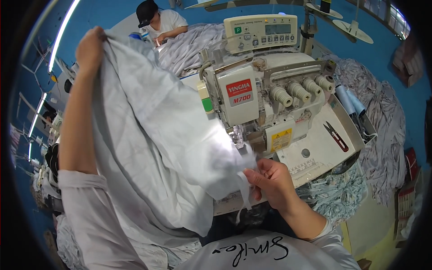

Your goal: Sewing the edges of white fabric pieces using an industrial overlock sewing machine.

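1. Nearest: white shirt [310, 256], below the right-hand grip.
2. Left hand [91, 48]: raised, closed on the upper corner of the pale cloth [153, 117].
3. Cloth: stretches between both grips, draping below the left one.
4. Right hand [272, 182]: thumb and fingers pinch a narrow white strip [245, 179]; blur leaves its attachment to the cloth unclear.
5. Sewing machine [238, 110]: just beyond the right grip.
6. Red-handled snips [338, 139]: right of that grip, farther off.

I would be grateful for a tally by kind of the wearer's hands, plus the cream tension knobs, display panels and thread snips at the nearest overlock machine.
Left hand and right hand: 2
Cream tension knobs: 4
Display panel: 1
Thread snips: 1
Total: 8
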Demonstrator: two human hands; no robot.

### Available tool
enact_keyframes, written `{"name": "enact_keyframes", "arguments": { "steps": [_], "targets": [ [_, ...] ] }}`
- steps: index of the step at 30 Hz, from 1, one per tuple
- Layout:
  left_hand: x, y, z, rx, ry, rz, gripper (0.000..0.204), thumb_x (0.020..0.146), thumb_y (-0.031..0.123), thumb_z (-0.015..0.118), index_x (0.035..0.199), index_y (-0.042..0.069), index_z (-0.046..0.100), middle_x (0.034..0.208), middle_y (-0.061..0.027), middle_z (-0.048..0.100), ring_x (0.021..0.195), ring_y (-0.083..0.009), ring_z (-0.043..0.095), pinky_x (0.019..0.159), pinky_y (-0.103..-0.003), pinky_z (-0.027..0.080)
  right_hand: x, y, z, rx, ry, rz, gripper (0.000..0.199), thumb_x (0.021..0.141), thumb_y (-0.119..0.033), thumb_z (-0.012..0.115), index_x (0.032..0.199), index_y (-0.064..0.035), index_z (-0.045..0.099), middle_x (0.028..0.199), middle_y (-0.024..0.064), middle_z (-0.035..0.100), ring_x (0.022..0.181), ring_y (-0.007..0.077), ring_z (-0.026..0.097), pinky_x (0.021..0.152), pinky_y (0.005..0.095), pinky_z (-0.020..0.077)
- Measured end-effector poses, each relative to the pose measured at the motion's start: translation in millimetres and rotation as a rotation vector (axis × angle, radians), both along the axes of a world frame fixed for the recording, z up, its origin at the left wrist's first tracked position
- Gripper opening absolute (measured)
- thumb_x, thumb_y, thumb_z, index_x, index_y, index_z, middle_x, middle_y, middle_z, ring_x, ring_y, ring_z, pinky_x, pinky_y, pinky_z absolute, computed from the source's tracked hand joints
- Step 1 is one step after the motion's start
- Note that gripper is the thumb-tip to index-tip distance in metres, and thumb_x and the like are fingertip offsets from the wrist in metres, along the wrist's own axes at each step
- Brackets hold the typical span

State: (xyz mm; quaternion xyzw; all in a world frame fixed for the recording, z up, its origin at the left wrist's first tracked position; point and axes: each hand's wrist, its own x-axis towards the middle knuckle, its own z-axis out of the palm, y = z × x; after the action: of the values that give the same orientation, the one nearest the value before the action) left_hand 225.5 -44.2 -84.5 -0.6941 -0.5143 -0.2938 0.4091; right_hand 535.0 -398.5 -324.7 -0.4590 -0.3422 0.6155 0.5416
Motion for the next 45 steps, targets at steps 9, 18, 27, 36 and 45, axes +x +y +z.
{"name": "enact_keyframes", "arguments": {
  "steps": [9, 18, 27, 36, 45],
  "targets": [
    [141, -274, -155, -0.835, 0.481, -1.094, 0.051, 0.075, 0.026, 0.07, 0.123, 0.015, 0.057, 0.13, -0.0071, 0.052, 0.121, -0.0246, 0.047, 0.102, -0.044, 0.037, -2, 1, -3, 0.039, 0.159, -0.073, 0.014, 0.09, -0.013, 0.06, 0.081, -0.0014, 0.058, 0.065, 0.0044, 0.059, 0.044, 0.008, 0.05, 0.041, 0.0209, 0.0382],
    [136, -262, -203, -0.46, 0.128, -1.316, 0.031, 0.06, 0.005, 0.067, 0.091, 0.006, 0.068, 0.097, -0.0043, 0.066, 0.088, -0.0207, 0.063, 0.068, -0.028, 0.054, 57, -16, -21, 0.154, -0.84, -0.55, 0.015, 0.083, -0.003, 0.061, 0.097, 0.0006, 0.061, 0.087, 0.0086, 0.064, 0.073, 0.0142, 0.061, 0.063, 0.0274, 0.0491],
    [131, -258, -201, -0.477, 0.162, -1.329, 0.028, 0.065, 0.009, 0.064, 0.092, 0.003, 0.066, 0.096, -0.0048, 0.065, 0.091, -0.0202, 0.065, 0.066, -0.027, 0.055, 0, -14, -4, 0.827, -1.497, -0.353, 0.052, 0.067, -0.007, 0.071, 0.118, -0.0147, 0.061, 0.087, -0.0029, 0.053, 0.075, 0.0144, 0.052, 0.073, 0.0319, 0.0343],
    [130, -256, -194, -0.556, 0.122, -1.277, 0.025, 0.067, 0.005, 0.061, 0.092, 0.003, 0.063, 0.096, -0.0079, 0.065, 0.093, -0.0228, 0.066, 0.068, -0.029, 0.056, -1, -4, -2, 0.855, -1.457, -0.432, 0.044, 0.069, -0.01, 0.072, 0.113, -0.0109, 0.063, 0.081, -0.0019, 0.052, 0.07, 0.0146, 0.052, 0.073, 0.0334, 0.0368],
    [135, -224, -179, -0.758, -0.07, -1.029, 0.013, 0.072, -0.003, 0.063, 0.084, 0.003, 0.062, 0.089, -0.0103, 0.067, 0.089, -0.0279, 0.066, 0.073, -0.034, 0.054, -62, -10, -42, 0.914, -1.203, -0.002, 0.025, 0.076, -0.024, 0.068, 0.095, -0.0092, 0.06, 0.088, 0.0035, 0.056, 0.08, 0.0191, 0.058, 0.076, 0.0342, 0.044]
  ]
}}
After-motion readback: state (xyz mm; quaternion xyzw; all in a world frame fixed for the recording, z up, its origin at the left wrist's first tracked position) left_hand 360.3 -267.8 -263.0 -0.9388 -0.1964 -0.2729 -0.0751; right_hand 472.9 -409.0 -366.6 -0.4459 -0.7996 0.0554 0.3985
